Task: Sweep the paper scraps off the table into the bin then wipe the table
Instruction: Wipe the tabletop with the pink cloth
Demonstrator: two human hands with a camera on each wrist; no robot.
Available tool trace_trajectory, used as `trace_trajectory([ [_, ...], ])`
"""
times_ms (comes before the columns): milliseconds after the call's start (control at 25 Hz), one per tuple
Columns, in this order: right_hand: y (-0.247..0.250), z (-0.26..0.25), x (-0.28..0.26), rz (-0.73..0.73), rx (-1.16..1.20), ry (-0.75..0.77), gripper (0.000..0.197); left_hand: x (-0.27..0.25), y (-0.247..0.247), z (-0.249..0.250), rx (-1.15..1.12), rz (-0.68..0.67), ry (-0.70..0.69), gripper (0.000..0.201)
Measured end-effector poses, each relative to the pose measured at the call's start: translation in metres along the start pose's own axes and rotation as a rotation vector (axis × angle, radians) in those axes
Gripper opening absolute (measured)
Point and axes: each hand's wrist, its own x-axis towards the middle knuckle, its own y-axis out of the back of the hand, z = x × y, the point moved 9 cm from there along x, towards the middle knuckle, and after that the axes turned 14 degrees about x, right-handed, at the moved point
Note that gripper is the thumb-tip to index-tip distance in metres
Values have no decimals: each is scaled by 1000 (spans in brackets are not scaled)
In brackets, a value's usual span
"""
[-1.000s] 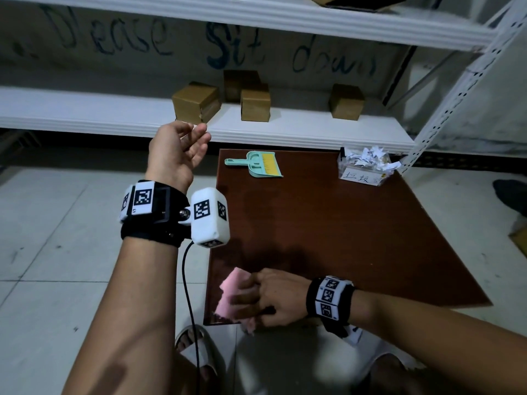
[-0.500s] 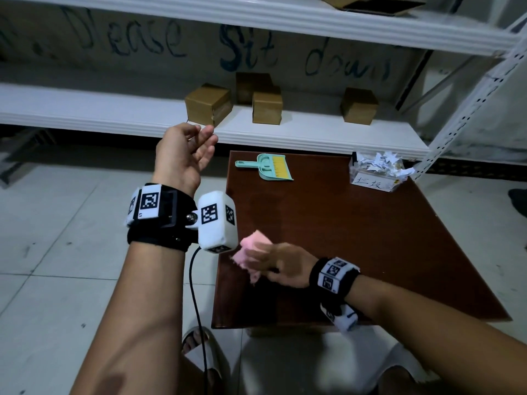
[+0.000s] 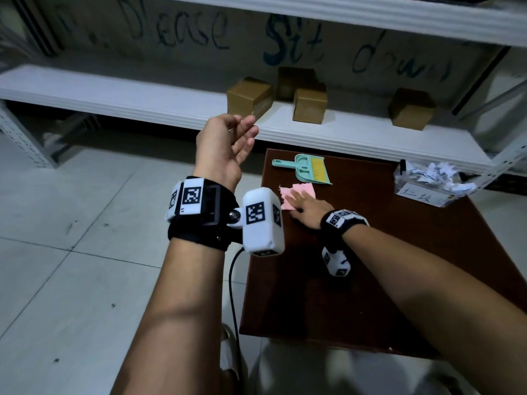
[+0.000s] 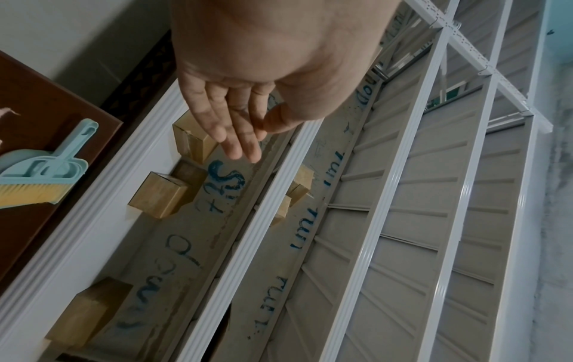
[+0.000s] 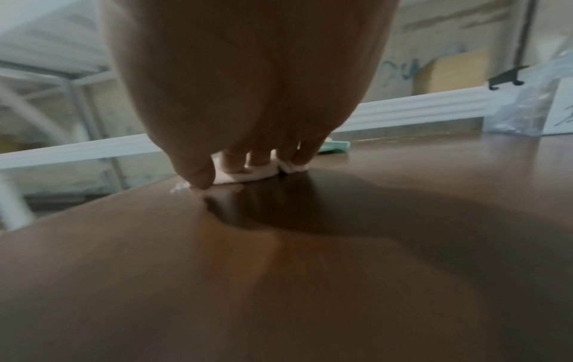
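My right hand (image 3: 303, 206) lies flat on a pink cloth (image 3: 296, 195) at the far left of the dark brown table (image 3: 399, 266). In the right wrist view its fingertips (image 5: 260, 164) press the cloth (image 5: 257, 174) onto the wood. Just beyond the cloth lies a mint dustpan with a yellow-bristled brush (image 3: 306, 169), also seen in the left wrist view (image 4: 46, 171). A clear bin (image 3: 427, 185) full of white paper scraps stands at the table's far right corner. My left hand (image 3: 228, 143) is raised off the table's left side, fingers relaxed and empty (image 4: 238, 122).
A white metal shelf (image 3: 142, 101) runs behind the table and carries several small cardboard boxes (image 3: 249, 96). A shelf upright (image 3: 507, 158) stands close to the bin. Grey tiled floor (image 3: 71, 252) lies to the left. A cable hangs from my left wrist.
My right hand has pushed the pink cloth from the table's near left edge up along the left side to just short of the dustpan. The left hand stays raised.
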Motion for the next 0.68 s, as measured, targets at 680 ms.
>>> trace_trajectory([
  [680, 5, 48, -9, -81, -109, -86, 63, 1, -3, -2, 19, -27, -8, 11],
])
